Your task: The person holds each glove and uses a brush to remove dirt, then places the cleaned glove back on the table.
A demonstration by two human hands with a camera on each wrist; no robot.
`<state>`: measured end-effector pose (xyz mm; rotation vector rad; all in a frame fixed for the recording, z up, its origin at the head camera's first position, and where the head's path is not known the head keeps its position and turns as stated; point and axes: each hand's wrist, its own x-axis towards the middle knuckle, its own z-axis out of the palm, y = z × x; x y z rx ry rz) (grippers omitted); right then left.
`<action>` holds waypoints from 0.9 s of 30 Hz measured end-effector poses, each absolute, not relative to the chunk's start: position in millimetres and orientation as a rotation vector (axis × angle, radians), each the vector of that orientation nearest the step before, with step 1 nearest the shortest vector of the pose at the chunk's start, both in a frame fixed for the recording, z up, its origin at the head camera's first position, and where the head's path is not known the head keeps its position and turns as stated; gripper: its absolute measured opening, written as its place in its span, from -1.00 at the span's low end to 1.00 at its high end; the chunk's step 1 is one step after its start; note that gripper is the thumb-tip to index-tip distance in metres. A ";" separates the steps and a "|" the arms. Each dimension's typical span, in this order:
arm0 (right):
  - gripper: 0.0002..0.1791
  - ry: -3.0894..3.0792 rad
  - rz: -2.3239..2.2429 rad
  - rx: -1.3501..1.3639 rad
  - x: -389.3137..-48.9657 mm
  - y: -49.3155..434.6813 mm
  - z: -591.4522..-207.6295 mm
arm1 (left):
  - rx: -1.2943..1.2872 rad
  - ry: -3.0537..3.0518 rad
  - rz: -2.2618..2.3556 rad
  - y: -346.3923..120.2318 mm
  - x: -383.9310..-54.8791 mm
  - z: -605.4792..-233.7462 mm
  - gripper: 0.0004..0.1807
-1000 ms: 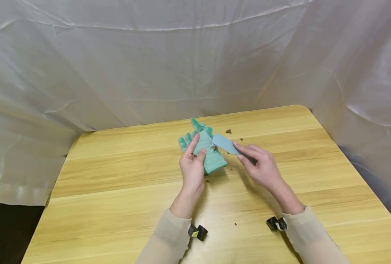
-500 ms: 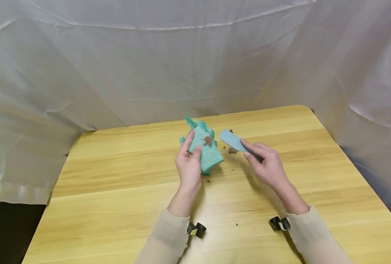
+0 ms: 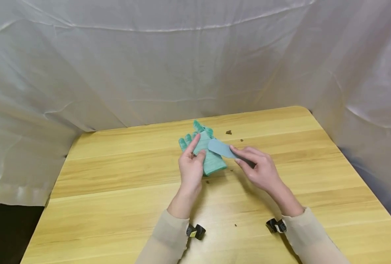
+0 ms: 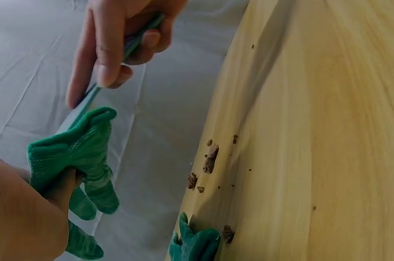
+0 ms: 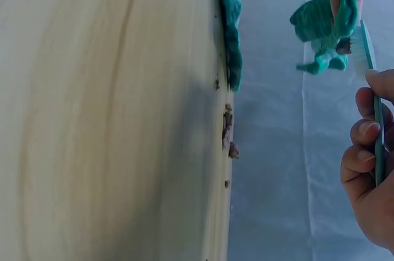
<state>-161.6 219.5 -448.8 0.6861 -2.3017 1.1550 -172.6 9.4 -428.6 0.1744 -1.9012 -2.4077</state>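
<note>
My left hand (image 3: 191, 168) holds a green knitted glove (image 3: 214, 164) above the table, thumb on top of the cuff part. In my right hand (image 3: 262, 169) is a brush with a flat blue-grey back (image 3: 220, 148). The right wrist view shows its white bristles (image 5: 359, 52) facing the glove (image 5: 313, 20), right at a brown lump of dirt on it. The brush's back covers that spot in the head view. A second green glove (image 4: 196, 246) lies on the table below, mostly hidden under the held one in the head view.
Brown crumbs of dirt (image 3: 228, 132) are scattered on the wooden table (image 3: 116, 205), with larger clumps (image 4: 210, 159) near the second glove. A grey-white curtain (image 3: 169, 69) hangs behind the table's far edge and along its sides.
Half a second ago the brush was lifted off to the right, baring a brown stain on the glove. Now it has come back left onto the glove, which has turned slightly.
</note>
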 end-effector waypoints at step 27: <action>-0.51 -2.308 1.174 0.660 -162.5 226.2 -445.3 | 0.205 -1.909 -2.445 10.0 -174.0 -430.6 -0.39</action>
